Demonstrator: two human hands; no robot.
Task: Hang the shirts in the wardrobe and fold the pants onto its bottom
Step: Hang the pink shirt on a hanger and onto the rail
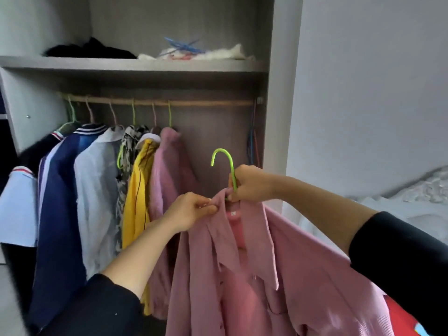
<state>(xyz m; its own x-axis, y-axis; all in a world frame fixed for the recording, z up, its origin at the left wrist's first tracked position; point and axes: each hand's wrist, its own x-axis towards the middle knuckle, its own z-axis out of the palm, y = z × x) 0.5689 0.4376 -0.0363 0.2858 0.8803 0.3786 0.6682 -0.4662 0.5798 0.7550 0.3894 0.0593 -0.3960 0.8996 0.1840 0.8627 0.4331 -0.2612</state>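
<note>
Navy, pale blue, yellow and pink hung shirts (97,190) are filling the wooden rail (206,103) across the upper left of the frame. At centre, the left hand (191,210) is pinching the collar of the pink shirt (303,275), which is dangling at lower centre, not yet on the rail. Just right, the right hand (251,184) is clamping the green hanger (226,161) by its stem. Squaring the collar first, then lifting the hook to the bare rail, seems wisest. The neck label (233,213) is showing "L".
</note>
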